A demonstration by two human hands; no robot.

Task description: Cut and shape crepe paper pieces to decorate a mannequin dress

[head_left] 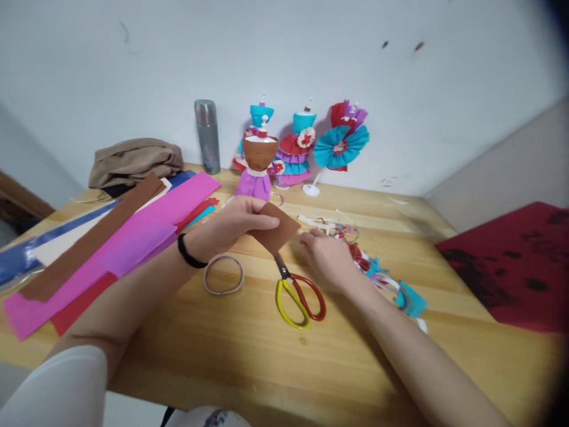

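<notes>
My left hand (235, 222) pinches a small brown square of paper (279, 230) between thumb and fingers, above the table. Just right of it, my right hand (328, 258) is low over the table with its fingers curled together; whatever they may hold is hidden. Scissors (283, 272) with one yellow and one red handle lie between the hands, their blades partly covered by the brown paper. A thin roll of tape (223, 292) rests flat on the wood, below my left wrist. Paper and ribbon scraps (362, 261) are spread beside and beyond my right hand.
Long strips of brown (95, 240), pink (195, 188) and red paper (82, 305) lie at left. Behind stand a brown-and-purple paper figure (260, 155), other paper dress figures (296, 145), a blue paper flower (340, 148) and a flask (208, 139). Folded cloth (136, 161) sits back left.
</notes>
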